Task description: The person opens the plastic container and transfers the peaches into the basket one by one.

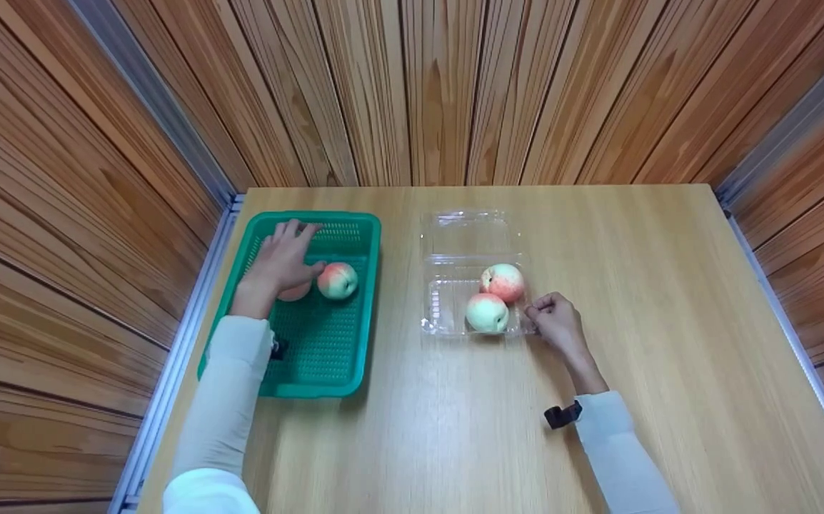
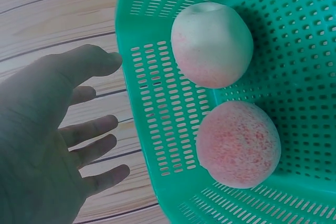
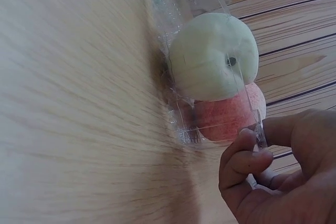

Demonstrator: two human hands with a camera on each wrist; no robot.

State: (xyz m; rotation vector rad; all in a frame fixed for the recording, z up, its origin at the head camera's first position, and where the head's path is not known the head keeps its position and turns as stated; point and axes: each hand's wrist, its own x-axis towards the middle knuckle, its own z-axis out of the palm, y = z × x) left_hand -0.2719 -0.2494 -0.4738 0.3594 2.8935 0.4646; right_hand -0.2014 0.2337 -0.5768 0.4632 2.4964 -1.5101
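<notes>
My left hand (image 1: 285,258) hovers over the green basket (image 1: 368,335), fingers spread and holding nothing. Beneath it one peach (image 2: 239,144) is partly covered in the head view, and a second peach (image 1: 338,280) lies just right of the thumb. In the left wrist view both peaches sit apart from the hand (image 2: 63,129). A clear plastic clamshell box (image 1: 448,307) lies with its lid folded back. Two peaches rest in its right half, a pale one (image 1: 487,313) in front of a redder one (image 1: 503,283). My right hand (image 1: 558,321) pinches the box's right rim (image 3: 259,129).
The basket stands at the left of the wooden table (image 1: 412,442), with the box to its right. Wood-plank walls (image 1: 440,93) rise behind and at both sides. A black wrist camera (image 1: 562,415) sits at the right cuff.
</notes>
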